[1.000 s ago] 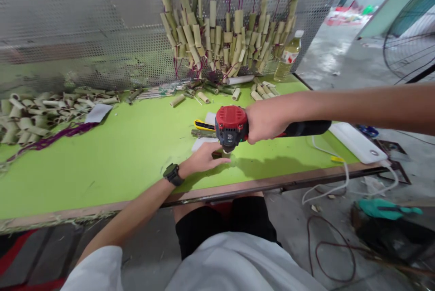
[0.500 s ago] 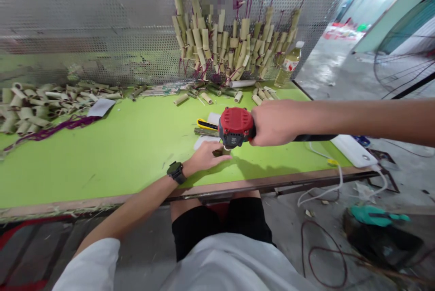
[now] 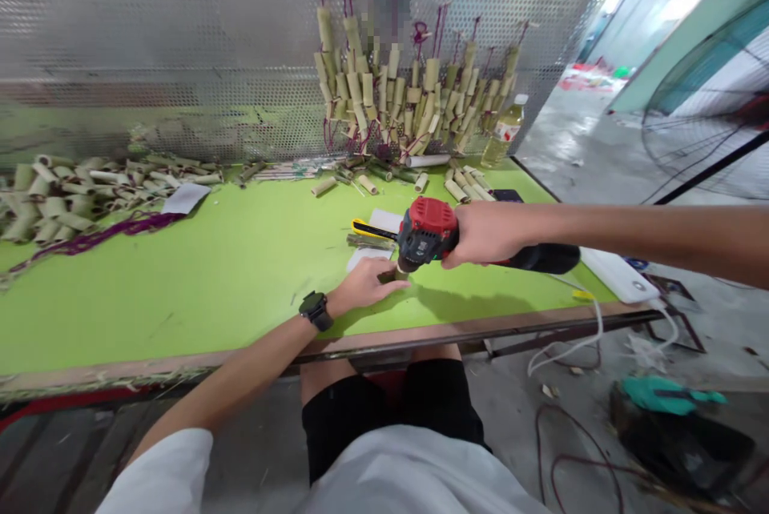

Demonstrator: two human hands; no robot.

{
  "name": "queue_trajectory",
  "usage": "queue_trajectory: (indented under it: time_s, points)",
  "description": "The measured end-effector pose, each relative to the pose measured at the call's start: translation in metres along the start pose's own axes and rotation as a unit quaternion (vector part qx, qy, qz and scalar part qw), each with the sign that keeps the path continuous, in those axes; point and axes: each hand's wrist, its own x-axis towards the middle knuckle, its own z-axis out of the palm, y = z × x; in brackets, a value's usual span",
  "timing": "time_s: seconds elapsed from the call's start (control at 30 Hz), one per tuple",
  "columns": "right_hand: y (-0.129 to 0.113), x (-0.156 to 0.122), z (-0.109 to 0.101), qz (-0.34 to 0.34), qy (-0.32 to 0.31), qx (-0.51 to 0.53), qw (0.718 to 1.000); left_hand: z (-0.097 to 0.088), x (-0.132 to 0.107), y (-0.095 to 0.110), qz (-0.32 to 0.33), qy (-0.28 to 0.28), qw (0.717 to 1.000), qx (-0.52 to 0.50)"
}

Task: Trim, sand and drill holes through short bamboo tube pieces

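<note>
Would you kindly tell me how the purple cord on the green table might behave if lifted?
The purple cord would probably hang floppy, since it lies in loose, uneven strands. It looks light, being made of thin strands. It might snag when lifted, as it lies close beside piled bamboo pieces.
</note>
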Motion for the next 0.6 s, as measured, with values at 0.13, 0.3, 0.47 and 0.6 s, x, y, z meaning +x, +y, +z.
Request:
queue_trajectory:
  time_s: [0.13,0.3,0.47,0.6]
  points:
    - [0.001,-0.005,0.001,0.019,-0.011,0.024,0.999,0.003,-0.002,-0.004,0.006,0.022,1.000,-0.013]
    - [0.005,-0.003,0.018,0.006,0.001,0.037,0.999,0.002,-0.002,-0.004,0.000,0.014,1.000,-0.010]
    - [0.015,-0.006,0.027,-0.004,0.017,0.052,0.998,0.000,-0.001,-0.001,0.020,0.013,1.000,-0.002]
    - [0.016,-0.009,0.025,-0.006,0.026,0.047,0.999,0.001,-0.002,-0.001,0.019,0.026,0.999,0.003]
